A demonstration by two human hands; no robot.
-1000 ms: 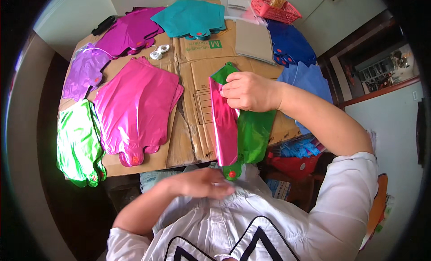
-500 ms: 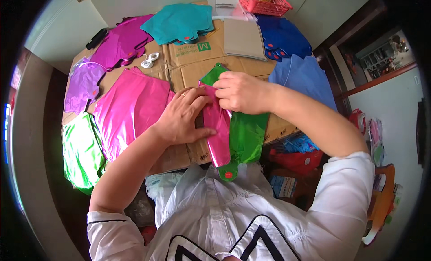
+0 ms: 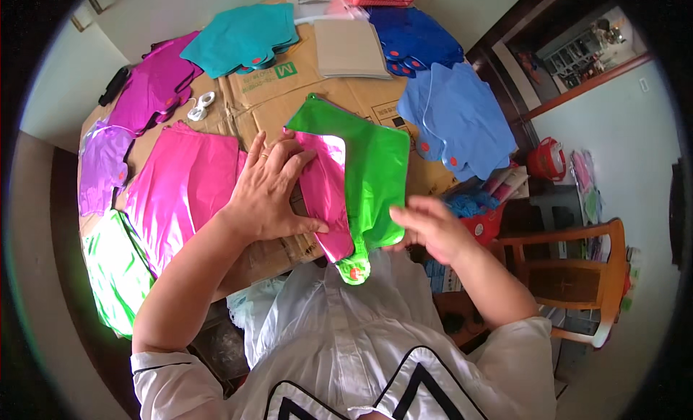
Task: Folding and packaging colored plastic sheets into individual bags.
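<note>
A flat, shiny green foil balloon [image 3: 375, 174] lies at the table's near edge, its tab with a red dot hanging over that edge. Pink foil [image 3: 325, 203] covers its left part; whether this is a folded flap or a separate piece, I cannot tell. My left hand [image 3: 271, 185] rests on the pink foil's left edge, fingers and thumb spread. At the green balloon's lower right corner, my right hand [image 3: 433, 228] has the edge between its thumb and fingers, which partly show beneath it.
Flat foil stacks ring the cardboard-covered table [image 3: 253, 102]: pink [image 3: 180, 189], bright green [image 3: 115, 268], lilac [image 3: 105, 167], magenta [image 3: 155, 84], teal [image 3: 242, 37], dark blue [image 3: 415, 41], light blue [image 3: 465, 120]. A grey board [image 3: 351, 48] lies at the back. A wooden chair [image 3: 570, 275] stands right.
My right hand has moved from the top of the pink foil down to the green balloon's lower right corner. More green shows now. The left hand stays on the pink edge.
</note>
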